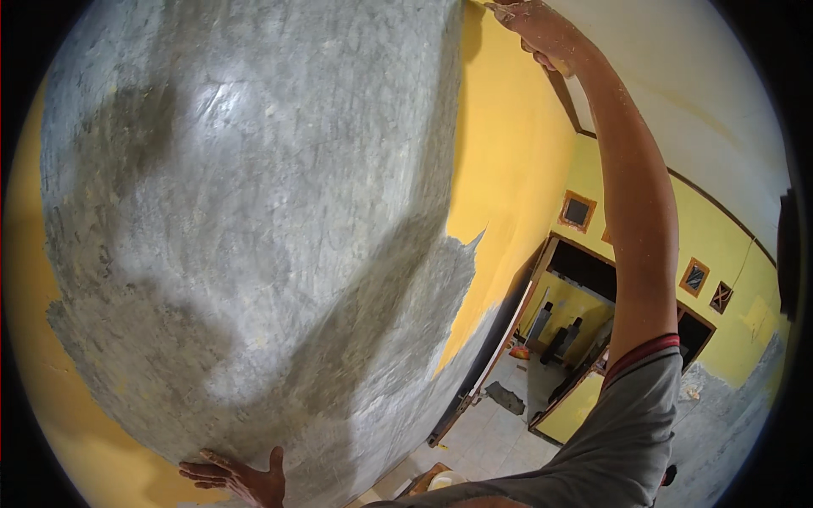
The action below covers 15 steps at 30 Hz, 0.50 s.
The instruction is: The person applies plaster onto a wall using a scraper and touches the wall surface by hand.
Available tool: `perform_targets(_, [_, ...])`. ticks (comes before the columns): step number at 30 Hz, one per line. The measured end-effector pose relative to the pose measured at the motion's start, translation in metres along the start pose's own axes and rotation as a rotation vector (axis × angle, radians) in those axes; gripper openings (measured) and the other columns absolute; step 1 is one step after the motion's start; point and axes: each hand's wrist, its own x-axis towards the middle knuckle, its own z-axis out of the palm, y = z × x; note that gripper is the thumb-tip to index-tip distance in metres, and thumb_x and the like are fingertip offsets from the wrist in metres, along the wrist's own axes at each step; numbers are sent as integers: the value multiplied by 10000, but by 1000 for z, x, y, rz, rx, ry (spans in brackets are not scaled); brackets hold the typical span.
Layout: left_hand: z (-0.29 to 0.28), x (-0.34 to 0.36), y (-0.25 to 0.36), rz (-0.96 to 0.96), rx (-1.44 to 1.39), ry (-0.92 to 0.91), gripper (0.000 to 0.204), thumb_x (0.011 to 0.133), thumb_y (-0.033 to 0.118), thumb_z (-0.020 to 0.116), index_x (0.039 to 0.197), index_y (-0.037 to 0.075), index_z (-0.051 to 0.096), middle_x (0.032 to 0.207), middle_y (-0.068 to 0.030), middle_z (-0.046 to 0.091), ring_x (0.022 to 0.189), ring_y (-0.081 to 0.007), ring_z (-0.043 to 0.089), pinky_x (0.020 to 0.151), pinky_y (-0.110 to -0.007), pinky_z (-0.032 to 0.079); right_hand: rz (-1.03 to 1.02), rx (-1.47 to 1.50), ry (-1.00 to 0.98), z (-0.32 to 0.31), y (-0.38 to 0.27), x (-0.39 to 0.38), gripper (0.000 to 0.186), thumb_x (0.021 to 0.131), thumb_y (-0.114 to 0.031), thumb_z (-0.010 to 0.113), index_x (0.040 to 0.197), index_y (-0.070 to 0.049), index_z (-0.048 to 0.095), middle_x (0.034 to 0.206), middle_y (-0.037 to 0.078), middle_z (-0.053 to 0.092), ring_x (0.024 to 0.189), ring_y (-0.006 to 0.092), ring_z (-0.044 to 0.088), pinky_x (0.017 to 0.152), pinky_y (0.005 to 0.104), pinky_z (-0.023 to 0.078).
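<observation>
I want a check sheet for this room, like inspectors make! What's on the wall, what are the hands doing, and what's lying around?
Surface: wall painted yellow, with a big grey plaster patch spread over it; the patch looks shiny in places and has ragged edges.
Job's things: nothing seen as a tool; whether the raised hand holds one cannot be told.
Clutter: a pale bucket-like thing low down, and small bits on the tiled floor.
Hands: left hand pressed flat on the wall, fingers spread; right hand stretched up high at the wall's top, speckled with plaster.
Cables: nothing seen.
Surroundings: doorway to another yellow room, small vents above it, pale ceiling.
</observation>
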Motion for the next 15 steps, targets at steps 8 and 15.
perform_targets(8, [-1, -1, -2, -5, 5, -4, 1290, 687, 930, 475, 1589, 176, -54, 1586, -309, -180, 1454, -541, -136, 1054, -780, 36, -1, 116, -30, 7, -7, 7, 466, 969, -484, 532, 1221, -93, 557, 615, -18, 432, 492, 103, 406, 414, 285, 351])
perform_targets(15, [-7, -3, -4, -16, 21, -4, 1293, 683, 918, 503, 1590, 183, -53, 1588, -303, -184, 1456, -540, -134, 1060, -774, 42, 92, 136, -12, 6, -29, -24, 438, 1019, -477, 460, 864, -88, 591, 566, -1, 426, 460, 136, 394, 388, 337, 348])
